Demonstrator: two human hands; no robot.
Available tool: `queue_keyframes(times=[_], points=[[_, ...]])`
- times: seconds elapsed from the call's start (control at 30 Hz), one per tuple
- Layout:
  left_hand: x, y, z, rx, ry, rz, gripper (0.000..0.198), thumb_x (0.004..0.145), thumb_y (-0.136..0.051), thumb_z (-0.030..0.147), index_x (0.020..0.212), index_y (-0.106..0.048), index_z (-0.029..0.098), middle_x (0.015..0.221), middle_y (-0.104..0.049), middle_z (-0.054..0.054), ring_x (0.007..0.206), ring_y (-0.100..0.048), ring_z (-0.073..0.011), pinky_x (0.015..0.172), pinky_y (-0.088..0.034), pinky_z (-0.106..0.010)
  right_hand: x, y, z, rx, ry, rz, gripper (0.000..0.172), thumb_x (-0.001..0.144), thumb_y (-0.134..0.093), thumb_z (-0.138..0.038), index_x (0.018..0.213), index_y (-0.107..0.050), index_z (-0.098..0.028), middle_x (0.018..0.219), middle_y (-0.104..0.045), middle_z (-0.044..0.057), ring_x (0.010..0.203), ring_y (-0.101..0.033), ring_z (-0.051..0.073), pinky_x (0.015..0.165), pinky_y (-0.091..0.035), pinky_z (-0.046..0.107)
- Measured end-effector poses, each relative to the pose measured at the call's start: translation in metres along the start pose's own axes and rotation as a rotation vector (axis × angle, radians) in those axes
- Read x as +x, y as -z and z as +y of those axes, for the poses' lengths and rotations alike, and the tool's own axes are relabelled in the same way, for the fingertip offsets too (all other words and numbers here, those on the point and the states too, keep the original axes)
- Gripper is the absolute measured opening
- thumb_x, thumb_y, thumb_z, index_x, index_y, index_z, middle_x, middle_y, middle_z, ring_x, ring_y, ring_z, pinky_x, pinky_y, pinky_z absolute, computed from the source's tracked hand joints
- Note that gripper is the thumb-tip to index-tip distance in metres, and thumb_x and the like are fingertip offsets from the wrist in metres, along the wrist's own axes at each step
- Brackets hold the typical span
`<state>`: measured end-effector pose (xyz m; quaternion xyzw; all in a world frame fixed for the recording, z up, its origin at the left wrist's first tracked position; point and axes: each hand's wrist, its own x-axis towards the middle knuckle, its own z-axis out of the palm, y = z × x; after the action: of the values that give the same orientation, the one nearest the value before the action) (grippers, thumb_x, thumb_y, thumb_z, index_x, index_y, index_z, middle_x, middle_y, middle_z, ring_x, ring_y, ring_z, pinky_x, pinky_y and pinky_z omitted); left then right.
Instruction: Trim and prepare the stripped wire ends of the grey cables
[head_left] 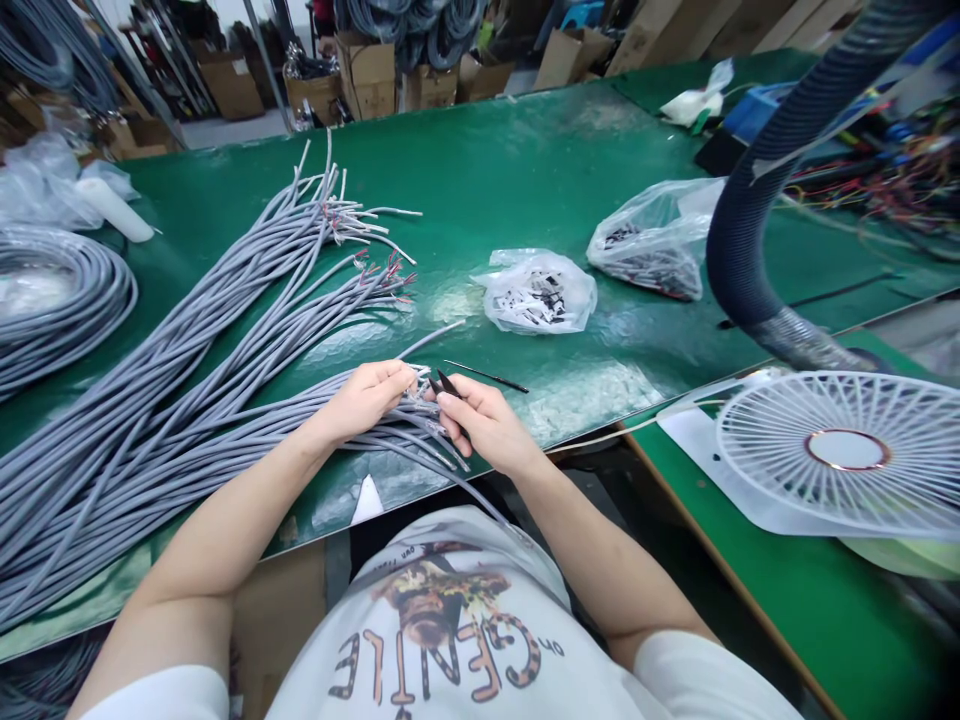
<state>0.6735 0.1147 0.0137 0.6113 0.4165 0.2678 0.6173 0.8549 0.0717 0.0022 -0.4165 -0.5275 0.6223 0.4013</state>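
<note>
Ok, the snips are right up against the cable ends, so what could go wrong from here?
1. The snips in the right hand point at the left hand, which pinches the cable ends; a slip could nick a fingertip.
2. The grey cables lie tightly overlapped, so the blades might catch a neighbouring one.

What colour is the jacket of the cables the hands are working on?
Grey; the cables in the left hand show it best in the head view.

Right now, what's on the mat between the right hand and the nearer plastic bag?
Head view: one thin black tool lies on the green mat between the right hand and the plastic bag; the rest is bare.
</note>
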Motion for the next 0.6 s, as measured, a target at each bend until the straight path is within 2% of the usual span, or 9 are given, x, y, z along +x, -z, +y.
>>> queue_keyframes(times=[0.37, 0.5, 0.53, 0.6], points=[[0.002, 0.003, 0.002, -0.057, 0.033, -0.023, 0.04, 0.085, -0.051, 0.052, 0.068, -0.048, 0.015, 0.042, -0.024, 0.011, 0.038, -0.014, -0.0029, 0.039, -0.011, -0.019, 0.007, -0.014, 0.013, 0.101, 0.079, 0.155, 0.027, 0.085, -0.055, -0.042, 0.088, -0.059, -0.015, 0.049, -0.044, -0.009, 0.033, -0.036, 0.003, 0.034, -0.026, 0.017], [0.004, 0.0, 0.0, -0.097, 0.083, -0.094, 0.04, 0.082, -0.053, 0.052, 0.069, -0.05, 0.015, 0.04, -0.025, 0.011, 0.036, -0.014, -0.0027, 0.038, -0.009, -0.018, 0.012, 0.001, 0.0, 0.196, 0.229, 0.404, 0.021, 0.085, -0.056, -0.039, 0.086, -0.056, -0.019, 0.049, -0.041, -0.01, 0.033, -0.033, 0.003, 0.035, -0.025, 0.018], [0.005, -0.001, -0.001, -0.105, 0.099, -0.11, 0.04, 0.082, -0.054, 0.052, 0.069, -0.05, 0.015, 0.039, -0.025, 0.011, 0.036, -0.014, -0.0026, 0.037, -0.009, -0.018, 0.012, 0.007, -0.004, 0.177, 0.281, 0.466, 0.019, 0.086, -0.055, -0.039, 0.087, -0.056, -0.019, 0.05, -0.04, -0.01, 0.034, -0.033, 0.004, 0.037, -0.027, 0.018], [0.005, -0.002, -0.001, -0.123, 0.128, -0.121, 0.04, 0.081, -0.055, 0.052, 0.068, -0.049, 0.015, 0.039, -0.024, 0.011, 0.035, -0.013, -0.0024, 0.037, -0.009, -0.018, 0.011, 0.018, -0.01, 0.002, 0.355, 0.507, 0.018, 0.085, -0.057, -0.037, 0.09, -0.058, -0.02, 0.051, -0.041, -0.009, 0.038, -0.036, 0.005, 0.041, -0.031, 0.02]])
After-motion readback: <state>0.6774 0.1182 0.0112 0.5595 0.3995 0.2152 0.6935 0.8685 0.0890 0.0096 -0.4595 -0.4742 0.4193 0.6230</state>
